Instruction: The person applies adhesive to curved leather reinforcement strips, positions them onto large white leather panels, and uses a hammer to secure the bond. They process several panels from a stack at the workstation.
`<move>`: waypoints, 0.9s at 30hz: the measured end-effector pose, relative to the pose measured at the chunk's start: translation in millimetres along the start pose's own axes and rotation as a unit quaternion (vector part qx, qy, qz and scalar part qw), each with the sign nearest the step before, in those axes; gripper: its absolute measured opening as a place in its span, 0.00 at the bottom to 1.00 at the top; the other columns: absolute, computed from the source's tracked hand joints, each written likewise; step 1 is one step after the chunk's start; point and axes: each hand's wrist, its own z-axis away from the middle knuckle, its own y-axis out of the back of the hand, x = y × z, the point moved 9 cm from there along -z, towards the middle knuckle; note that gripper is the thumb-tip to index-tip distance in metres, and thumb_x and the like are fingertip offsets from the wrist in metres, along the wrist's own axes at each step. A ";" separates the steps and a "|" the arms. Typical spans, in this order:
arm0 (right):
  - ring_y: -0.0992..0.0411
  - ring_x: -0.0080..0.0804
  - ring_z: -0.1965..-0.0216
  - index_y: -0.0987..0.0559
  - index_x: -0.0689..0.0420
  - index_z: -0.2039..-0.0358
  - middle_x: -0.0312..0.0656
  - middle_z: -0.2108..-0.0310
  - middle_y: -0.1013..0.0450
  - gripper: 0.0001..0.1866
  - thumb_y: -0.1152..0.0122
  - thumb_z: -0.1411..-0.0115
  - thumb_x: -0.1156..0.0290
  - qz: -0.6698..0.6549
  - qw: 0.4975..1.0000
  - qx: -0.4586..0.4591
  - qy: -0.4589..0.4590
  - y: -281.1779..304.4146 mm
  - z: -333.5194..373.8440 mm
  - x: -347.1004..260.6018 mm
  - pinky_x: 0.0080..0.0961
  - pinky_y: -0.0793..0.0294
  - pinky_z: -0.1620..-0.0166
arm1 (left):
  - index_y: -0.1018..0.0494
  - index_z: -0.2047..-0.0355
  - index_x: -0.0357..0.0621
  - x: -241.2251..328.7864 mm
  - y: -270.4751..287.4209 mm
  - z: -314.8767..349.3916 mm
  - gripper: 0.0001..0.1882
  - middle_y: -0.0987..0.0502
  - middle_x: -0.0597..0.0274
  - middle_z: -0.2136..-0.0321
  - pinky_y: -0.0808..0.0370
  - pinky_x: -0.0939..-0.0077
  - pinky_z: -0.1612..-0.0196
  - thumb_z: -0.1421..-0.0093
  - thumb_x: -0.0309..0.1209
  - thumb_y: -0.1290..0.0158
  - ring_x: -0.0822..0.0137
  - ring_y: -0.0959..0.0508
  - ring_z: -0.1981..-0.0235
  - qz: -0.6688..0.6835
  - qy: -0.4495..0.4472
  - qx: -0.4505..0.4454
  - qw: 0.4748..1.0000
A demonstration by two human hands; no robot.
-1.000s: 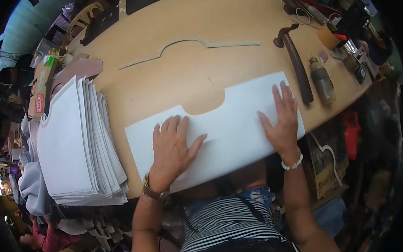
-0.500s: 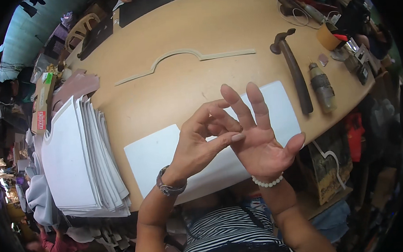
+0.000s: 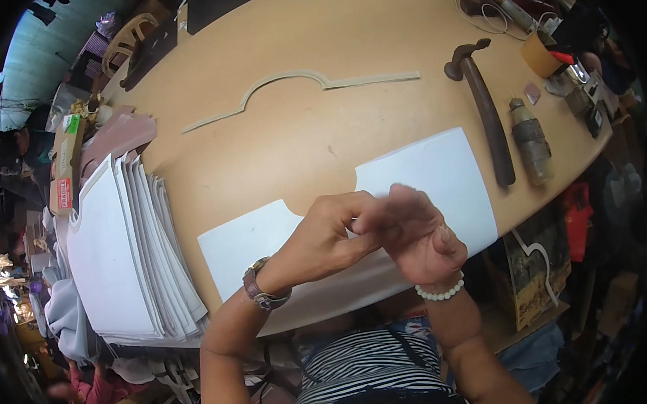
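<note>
My left hand (image 3: 329, 235), with a watch at its wrist, is closed and meets my right hand. Its fingertips are hidden at the right hand's fingers, so what they grip cannot be made out. Palm up, my right hand (image 3: 424, 240) has bent, partly blurred fingers and its thumb stands apart; a beaded bracelet circles the wrist. Both hands are held above a white sheet (image 3: 440, 172) with a rounded notch in its far edge, lying at the table's near side. Farther off lies a thin pale strip (image 3: 286, 76) with a raised curve in its middle.
A thick stack of white cut sheets (image 3: 119, 251) covers the table's left side. On the right lie a hammer (image 3: 490, 121) and a taped bottle (image 3: 532, 148). Beyond them stand a roll of tan tape (image 3: 540, 55) and small tools. A long box (image 3: 65, 162) edges the far left.
My right hand's outstretched fingers have bent in toward the left hand. Both hands stay together. The view has shifted slightly, and another person's hands at the far edge are out of sight.
</note>
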 end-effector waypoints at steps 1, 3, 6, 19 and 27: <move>0.36 0.49 0.44 0.38 0.60 0.39 0.60 0.41 0.42 0.36 0.44 0.44 0.55 0.034 0.999 0.040 0.002 -0.5 -1.5 -4.7 0.43 0.41 0.39 | 0.25 0.62 0.35 1.7 -1.4 -1.7 0.11 0.22 0.59 0.73 0.25 0.77 0.63 0.44 0.28 0.45 0.70 0.22 0.69 -0.019 -0.004 -0.002 1.000; 0.36 0.53 0.44 0.37 0.60 0.40 0.61 0.39 0.47 0.35 0.43 0.45 0.56 0.093 0.994 0.065 -0.006 -2.1 -4.4 -11.2 0.44 0.39 0.40 | 0.25 0.62 0.36 -1.7 -2.8 -4.1 0.12 0.21 0.59 0.72 0.26 0.76 0.65 0.45 0.30 0.42 0.70 0.22 0.70 -0.006 0.003 0.001 1.000; 0.36 0.50 0.44 0.34 0.63 0.42 0.61 0.40 0.46 0.33 0.43 0.45 0.58 0.167 0.984 0.048 -0.028 -8.9 -4.7 -14.6 0.41 0.37 0.41 | 0.25 0.62 0.36 -7.2 -5.0 -7.0 0.15 0.21 0.57 0.70 0.25 0.75 0.65 0.47 0.33 0.39 0.68 0.22 0.70 0.030 0.045 -0.005 0.999; 0.46 0.11 0.84 0.21 0.65 0.65 0.27 0.87 0.38 0.09 0.47 0.38 0.73 0.560 0.775 0.292 0.012 41.3 35.2 -72.0 0.13 0.48 0.81 | 0.35 0.45 0.43 -27.9 156.4 -88.7 0.25 0.27 0.52 0.51 0.29 0.66 0.52 0.43 0.32 0.47 0.54 0.27 0.51 -0.535 -0.091 0.174 0.822; 0.41 0.13 0.83 0.23 0.65 0.63 0.30 0.85 0.36 0.09 0.48 0.37 0.72 0.512 0.787 0.342 0.010 53.8 34.7 -66.4 0.13 0.43 0.79 | 0.30 0.51 0.45 -59.4 175.1 -114.3 0.19 0.22 0.55 0.64 0.25 0.61 0.62 0.45 0.26 0.49 0.54 0.22 0.64 -0.614 -0.048 0.165 0.770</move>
